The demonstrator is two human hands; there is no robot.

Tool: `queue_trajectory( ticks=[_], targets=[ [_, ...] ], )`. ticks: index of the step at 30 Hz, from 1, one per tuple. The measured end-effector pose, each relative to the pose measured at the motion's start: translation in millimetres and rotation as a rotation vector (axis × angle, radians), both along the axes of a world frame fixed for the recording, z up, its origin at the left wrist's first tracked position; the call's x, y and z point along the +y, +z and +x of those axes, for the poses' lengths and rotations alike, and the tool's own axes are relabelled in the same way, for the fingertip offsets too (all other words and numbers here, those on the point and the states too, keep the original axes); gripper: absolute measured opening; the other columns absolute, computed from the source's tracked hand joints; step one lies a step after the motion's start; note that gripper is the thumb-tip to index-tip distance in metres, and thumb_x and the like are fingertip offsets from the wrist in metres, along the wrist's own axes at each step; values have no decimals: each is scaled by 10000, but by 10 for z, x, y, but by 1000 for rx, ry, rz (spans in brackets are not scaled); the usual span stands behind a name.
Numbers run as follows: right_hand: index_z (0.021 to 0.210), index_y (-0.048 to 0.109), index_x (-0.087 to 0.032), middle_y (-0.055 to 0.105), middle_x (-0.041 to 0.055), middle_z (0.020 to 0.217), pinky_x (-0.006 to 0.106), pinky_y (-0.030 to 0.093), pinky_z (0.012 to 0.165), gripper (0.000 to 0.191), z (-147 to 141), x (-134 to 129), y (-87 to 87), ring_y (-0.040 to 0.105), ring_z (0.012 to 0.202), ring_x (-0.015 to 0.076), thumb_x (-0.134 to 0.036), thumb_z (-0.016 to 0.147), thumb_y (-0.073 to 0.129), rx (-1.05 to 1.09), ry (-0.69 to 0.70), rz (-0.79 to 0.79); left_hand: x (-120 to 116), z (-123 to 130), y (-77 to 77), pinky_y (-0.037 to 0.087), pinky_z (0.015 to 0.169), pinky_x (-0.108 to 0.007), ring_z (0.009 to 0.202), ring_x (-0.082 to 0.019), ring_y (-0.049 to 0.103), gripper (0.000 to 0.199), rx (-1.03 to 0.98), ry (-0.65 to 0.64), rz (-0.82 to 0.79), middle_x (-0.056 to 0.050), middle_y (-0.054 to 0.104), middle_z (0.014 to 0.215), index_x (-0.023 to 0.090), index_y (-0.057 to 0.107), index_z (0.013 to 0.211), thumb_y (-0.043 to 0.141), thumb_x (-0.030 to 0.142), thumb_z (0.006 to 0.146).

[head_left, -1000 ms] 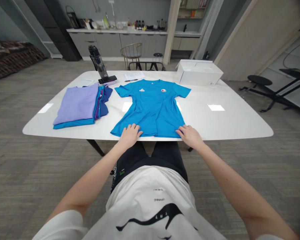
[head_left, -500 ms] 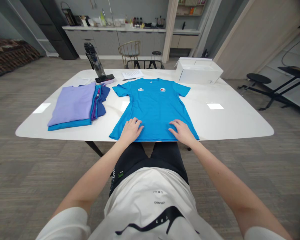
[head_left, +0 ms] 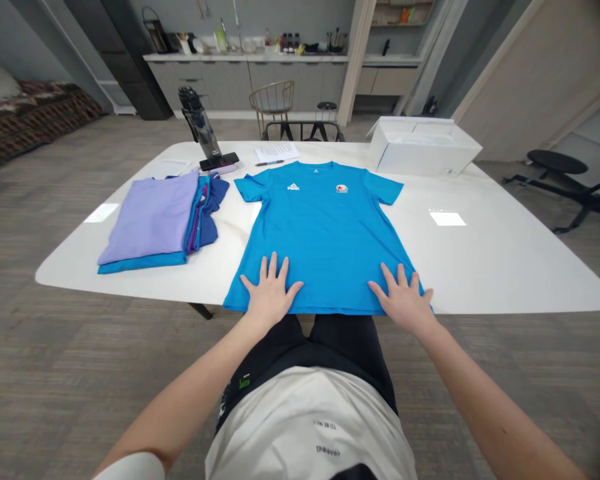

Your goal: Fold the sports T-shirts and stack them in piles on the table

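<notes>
Creases gone since a moment ago, the shirt lies smoother under our left hand and right hand, all fingers spread wide, gripping nothing.

And there's a white short-sleeved shirt, black lettering up front, dark trousers, green mark towards ten o'clock!

On the far edge of my white glossy table I note a white open cardboard box, right; a black upright handheld vacuum cleaner, left; between them, a printed white paper sheet beside a dark slim pen.
</notes>
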State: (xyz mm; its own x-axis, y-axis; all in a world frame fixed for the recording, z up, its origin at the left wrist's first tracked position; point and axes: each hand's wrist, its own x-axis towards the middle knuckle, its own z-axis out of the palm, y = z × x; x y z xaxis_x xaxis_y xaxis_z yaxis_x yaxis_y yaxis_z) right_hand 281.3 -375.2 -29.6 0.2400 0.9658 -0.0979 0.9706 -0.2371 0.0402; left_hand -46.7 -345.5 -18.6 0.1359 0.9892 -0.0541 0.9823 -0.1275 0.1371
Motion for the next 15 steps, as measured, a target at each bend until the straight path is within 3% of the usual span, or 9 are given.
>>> queue_trajectory(
  ticks=[2,4,6,8,11,15],
  targets=[
    [1665,303,-223,230,209,1711,783,186,1141,834,-64,130,17,212,1530,518,-728,1007,218,-56,-17,69,142,0,14,213,1154,-801,1591,-449,123,748,-4,-32,40,-142,210,1732,297,258,1667,320,667,1020],
    [1647,345,-191,233,202,1712,738,146,1185,793,-166,348,41,180,1555,478,-679,1030,247,-63,113,125,379,4,16,187,1219,-724,1599,-415,133,719,-21,-104,75,-122,202,1737,277,275,1663,306,629,1037],
    [1641,359,-263,230,125,1729,694,146,1217,704,-298,628,59,168,1579,404,-632,1053,240,3,320,125,660,33,4,172,1262,-649,1606,-371,144,690,-43,-196,83,-101,193,1742,261,298,1656,272,596,1054],
    [1637,355,-320,226,79,1735,681,152,1227,670,-432,915,54,169,1586,373,-631,1059,222,87,423,99,911,82,-26,144,1277,-628,1609,-343,153,675,-58,-262,72,-89,197,1742,262,327,1646,254,588,1060],
    [1667,284,-272,203,153,1732,707,174,1204,751,-531,1215,10,174,1576,423,-676,1042,184,160,267,49,1086,131,-90,110,1263,-678,1603,-349,174,673,-80,-236,26,-70,217,1738,305,327,1643,243,617,1053],
    [1689,189,-185,161,233,1722,765,153,1166,896,-351,1218,-60,133,1566,484,-749,997,121,153,-20,22,913,67,-152,110,1198,-784,1596,-396,162,699,-66,-81,9,-70,229,1734,351,270,1657,236,666,1034]
  ],
)
